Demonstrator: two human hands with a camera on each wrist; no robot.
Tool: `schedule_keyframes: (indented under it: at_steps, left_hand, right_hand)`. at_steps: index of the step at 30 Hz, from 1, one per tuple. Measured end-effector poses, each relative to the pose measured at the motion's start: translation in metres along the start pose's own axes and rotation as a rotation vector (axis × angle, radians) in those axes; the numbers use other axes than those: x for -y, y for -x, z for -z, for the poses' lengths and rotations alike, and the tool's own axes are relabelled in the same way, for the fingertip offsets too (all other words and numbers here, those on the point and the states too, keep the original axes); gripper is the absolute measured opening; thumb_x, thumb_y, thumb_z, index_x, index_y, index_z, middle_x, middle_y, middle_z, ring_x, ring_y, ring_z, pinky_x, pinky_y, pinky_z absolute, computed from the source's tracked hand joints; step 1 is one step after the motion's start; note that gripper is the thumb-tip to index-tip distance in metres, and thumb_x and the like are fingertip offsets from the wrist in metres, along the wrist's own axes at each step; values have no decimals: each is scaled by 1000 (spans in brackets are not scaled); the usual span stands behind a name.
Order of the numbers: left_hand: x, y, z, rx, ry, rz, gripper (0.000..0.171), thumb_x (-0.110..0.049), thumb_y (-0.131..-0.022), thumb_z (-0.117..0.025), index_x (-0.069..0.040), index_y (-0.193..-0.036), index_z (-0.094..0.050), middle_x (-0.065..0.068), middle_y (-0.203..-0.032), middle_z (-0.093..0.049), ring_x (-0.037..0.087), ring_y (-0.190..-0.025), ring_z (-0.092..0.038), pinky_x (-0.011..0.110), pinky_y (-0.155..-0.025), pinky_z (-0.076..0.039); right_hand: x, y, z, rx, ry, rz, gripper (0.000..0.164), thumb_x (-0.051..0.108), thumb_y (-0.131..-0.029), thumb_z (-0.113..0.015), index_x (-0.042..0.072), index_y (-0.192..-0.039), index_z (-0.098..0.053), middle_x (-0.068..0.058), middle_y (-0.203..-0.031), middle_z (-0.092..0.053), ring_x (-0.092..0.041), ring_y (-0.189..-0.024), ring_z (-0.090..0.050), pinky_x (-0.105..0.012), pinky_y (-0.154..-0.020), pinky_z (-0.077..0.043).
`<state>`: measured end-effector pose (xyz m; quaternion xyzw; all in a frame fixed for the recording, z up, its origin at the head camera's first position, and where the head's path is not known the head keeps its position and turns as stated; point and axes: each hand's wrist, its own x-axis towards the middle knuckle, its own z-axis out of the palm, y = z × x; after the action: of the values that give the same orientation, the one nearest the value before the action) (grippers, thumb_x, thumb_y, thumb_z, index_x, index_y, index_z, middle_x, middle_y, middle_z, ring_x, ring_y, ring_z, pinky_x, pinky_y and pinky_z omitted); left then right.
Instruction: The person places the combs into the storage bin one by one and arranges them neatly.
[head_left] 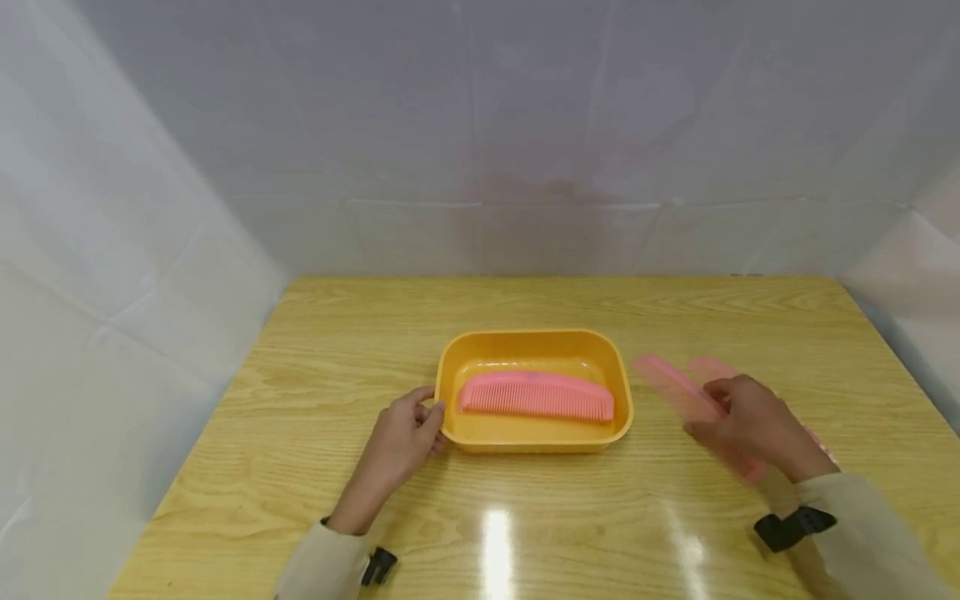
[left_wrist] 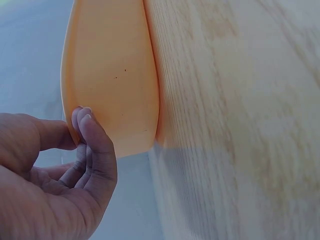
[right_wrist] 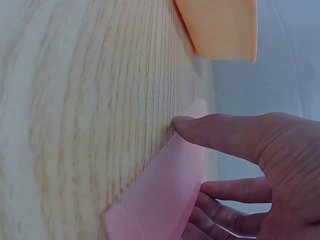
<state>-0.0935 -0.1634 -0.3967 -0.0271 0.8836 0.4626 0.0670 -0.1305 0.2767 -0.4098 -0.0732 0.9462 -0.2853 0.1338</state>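
Note:
A yellow plastic tray stands on the wooden table in the head view, with a pink comb lying inside, teeth toward me. My left hand pinches the tray's left rim between thumb and fingers; the left wrist view shows this grip on the wall up close. To the right of the tray, my right hand holds a second pink comb between thumb and fingers, slanted and blurred in the head view. Partly hidden behind that hand is another pink piece.
The wooden table reaches back to a pale sheet hung as a wall. More sheeting closes off the left side, and some hangs at the right. Black straps sit at both wrists.

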Motion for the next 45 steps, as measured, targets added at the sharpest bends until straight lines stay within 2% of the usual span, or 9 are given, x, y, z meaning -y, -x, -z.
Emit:
schedule_keyframes:
  at_steps: [2,7,13,17,20,27,34,41,45]
  left_hand:
    - [0,0,0,0,-2,2,43,-15,-106,-54,6,-143,-50,5,-79,-66,17,-66,-66,29,-56,-56]
    - [-1,0,0,0,-6,5,43,-15,-106,-54,6,-143,-50,5,-79,-66,17,-66,-66,30,-56,-56]
    - [-1,0,0,3,-9,9,43,-15,-106,-54,6,-143,-50,5,-79,-66,18,-67,-66,30,-57,-56]
    - [0,0,0,4,-7,11,43,-15,-106,-54,6,-143,-50,5,-80,-67,18,-67,-67,30,-57,-56]
    - [0,0,0,4,-7,11,43,-15,-106,-54,6,-143,-50,5,-80,-67,17,-67,-66,31,-58,-56]
    - [0,-1,0,0,-8,11,43,-15,-106,-54,5,-143,-51,5,-79,-67,16,-66,-66,31,-58,-57]
    - [-1,0,0,-4,-6,9,43,-15,-106,-55,6,-143,-51,5,-79,-67,17,-67,-66,30,-58,-57]
    - [-2,2,0,-2,3,3,43,-14,-105,-55,6,-143,-51,6,-80,-67,18,-67,-67,30,-57,-57]
    - [-2,1,1,-4,-3,5,43,-15,-105,-55,6,-143,-50,5,-80,-67,18,-67,-67,29,-57,-56]
  right_hand:
    - [0,-1,-1,-1,-3,-2,34,34,-85,-82,5,-87,-64,2,-67,-44,-16,-62,-41,-31,-57,-34]
    - [-2,0,-2,-24,9,19,42,37,-82,-84,3,-102,-70,-1,-80,-60,-18,-70,-48,-33,-61,-38]
    - [-1,1,-3,-25,-12,-13,38,37,-81,-85,6,-91,-65,-1,-73,-50,-18,-67,-46,-33,-60,-36]
    - [-2,1,-3,-29,-9,-29,55,39,-80,-85,-4,-111,-67,-11,-90,-64,-22,-78,-56,-38,-67,-48]
    - [-3,1,-3,-40,-6,-24,73,40,-80,-85,-12,-126,-61,-20,-108,-67,-27,-87,-61,-44,-73,-54]
    - [-1,1,-3,-55,-10,-27,75,40,-79,-85,-11,-128,-60,-21,-109,-67,-26,-89,-62,-41,-73,-53]
    - [3,0,-1,-84,-17,-15,68,37,-79,-85,-8,-124,-63,-14,-100,-69,-20,-78,-61,-35,-66,-51]
    - [4,-3,7,-108,-1,19,77,39,-79,-86,-15,-126,-59,-23,-105,-68,-27,-84,-65,-38,-66,-53]
    - [7,-4,10,-124,18,41,76,38,-82,-85,-17,-127,-58,-27,-108,-67,-32,-89,-65,-41,-67,-55]
